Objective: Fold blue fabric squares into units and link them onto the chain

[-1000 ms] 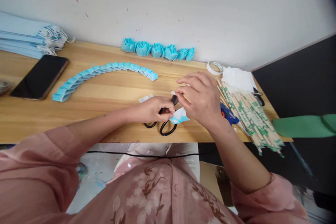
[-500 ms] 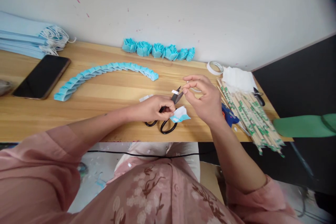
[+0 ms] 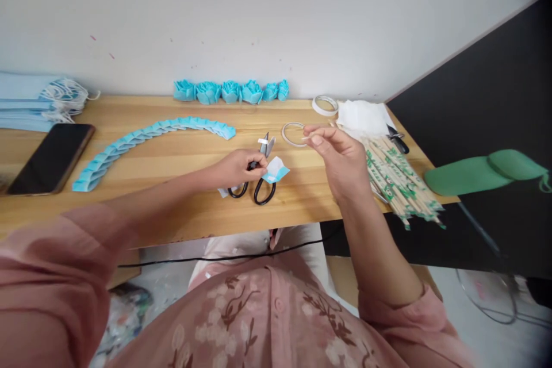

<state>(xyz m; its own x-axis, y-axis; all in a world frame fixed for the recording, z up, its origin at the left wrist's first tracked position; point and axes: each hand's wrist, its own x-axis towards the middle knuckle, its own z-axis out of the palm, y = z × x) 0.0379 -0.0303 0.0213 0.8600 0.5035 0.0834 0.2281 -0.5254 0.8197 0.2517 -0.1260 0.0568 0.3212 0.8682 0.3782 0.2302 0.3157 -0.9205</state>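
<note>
My left hand (image 3: 246,167) pinches a small folded blue-and-white fabric piece (image 3: 275,171) over the handles of black-handled scissors (image 3: 264,191). The scissors lie on the table with their blades parted, and a short white strip (image 3: 263,141) clings across one blade. To the right, my right hand (image 3: 338,152) is raised with thumb and forefinger pinched together. A tiny white strip (image 3: 305,138) pokes out between those fingertips. Beside them lies a thin white tape ring (image 3: 292,134). A pleated blue strip (image 3: 146,132) curves across the table left of the scissors.
Blue fabric flowers (image 3: 230,92) line the wall. Stacked blue masks (image 3: 26,100) and a phone (image 3: 52,158) are at left. At right are a white tape roll (image 3: 325,106), white sheets (image 3: 364,117), wrapped chopsticks (image 3: 403,178), a black-handled tool (image 3: 397,141) and a green pouch (image 3: 470,174).
My right hand has drawn away from the scissors' tips to the right, its thumb and forefinger now together on a tiny white strip. My left hand keeps the fabric piece. The view has turned right.
</note>
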